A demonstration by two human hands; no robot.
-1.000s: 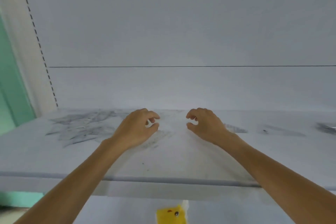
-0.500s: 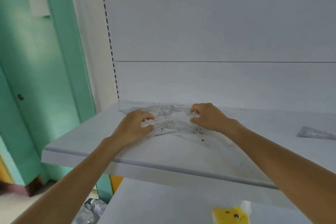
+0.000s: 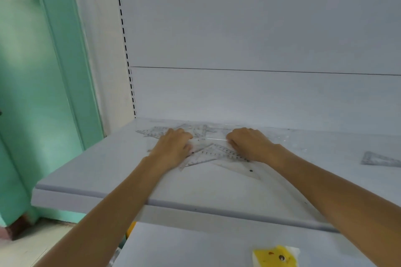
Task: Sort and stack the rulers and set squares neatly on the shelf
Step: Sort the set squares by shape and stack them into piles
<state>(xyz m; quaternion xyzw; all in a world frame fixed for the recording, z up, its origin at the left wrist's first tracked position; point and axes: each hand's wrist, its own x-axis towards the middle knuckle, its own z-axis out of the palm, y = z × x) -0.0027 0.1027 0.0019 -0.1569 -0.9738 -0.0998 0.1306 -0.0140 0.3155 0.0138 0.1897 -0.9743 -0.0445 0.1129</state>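
Ruler-and-set-square heap (image 3: 217, 154) on shelf (image 3: 97, 176); left hand (image 3: 173, 147), right hand (image 3: 249, 145) curled over it, grasp unclear.

pale grey-white flat shelf board (image 3: 104, 175), and there, toward its back left, a loose pile of clear plastic rulers and set squares (image 3: 213, 154) lies criss-crossed (edges overlapping, count unclear). well apart on the right, one clear plastic triangular set square (image 3: 378, 159) lies flat, alone.

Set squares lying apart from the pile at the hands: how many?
1. One set square lies alone far right on the shelf, cut by the frame edge. Others overlap in the pile under the left hand and right hand; some may be hidden.
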